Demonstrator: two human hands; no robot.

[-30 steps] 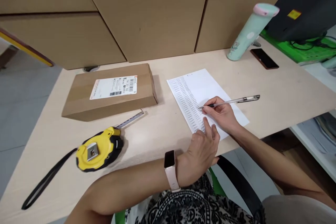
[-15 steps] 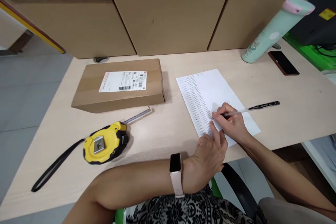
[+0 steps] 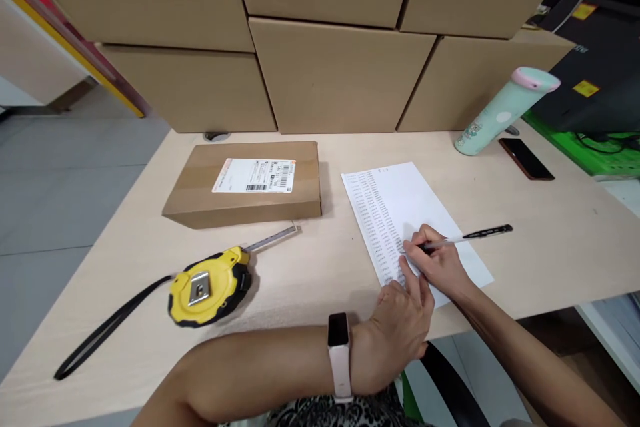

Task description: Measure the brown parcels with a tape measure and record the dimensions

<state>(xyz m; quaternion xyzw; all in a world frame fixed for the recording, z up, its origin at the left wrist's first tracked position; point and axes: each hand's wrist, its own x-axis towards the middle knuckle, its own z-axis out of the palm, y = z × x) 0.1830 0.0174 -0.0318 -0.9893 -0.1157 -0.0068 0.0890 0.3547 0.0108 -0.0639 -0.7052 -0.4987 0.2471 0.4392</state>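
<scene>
A white sheet of paper (image 3: 415, 197) with columns of small handwriting or print down its left side lies on the desk. My right hand (image 3: 440, 265) grips a pen (image 3: 487, 232), its tip down at the written columns and its dark end pointing right. Over the sheet's lower edge rests my left hand (image 3: 400, 313), fingers stretched out, the fingertips touching the paper beside the pen tip. A watch with a pale pink strap (image 3: 339, 353) is on the left wrist. Left of the hands lies a yellow and black tape measure (image 3: 210, 287) with a short length of blade out.
Behind the tape measure sits a labelled cardboard box (image 3: 245, 213). Large cartons (image 3: 340, 80) are stacked along the desk's back. At the back right, a mint-green bottle (image 3: 500, 117) stands beside a phone (image 3: 527, 159). A black strap (image 3: 110, 327) trails from the tape measure.
The view has tipped upward, so everything sits lower in the picture and more of the stacked cartons shows. Both hands keep their places on the paper; the pen is still held.
</scene>
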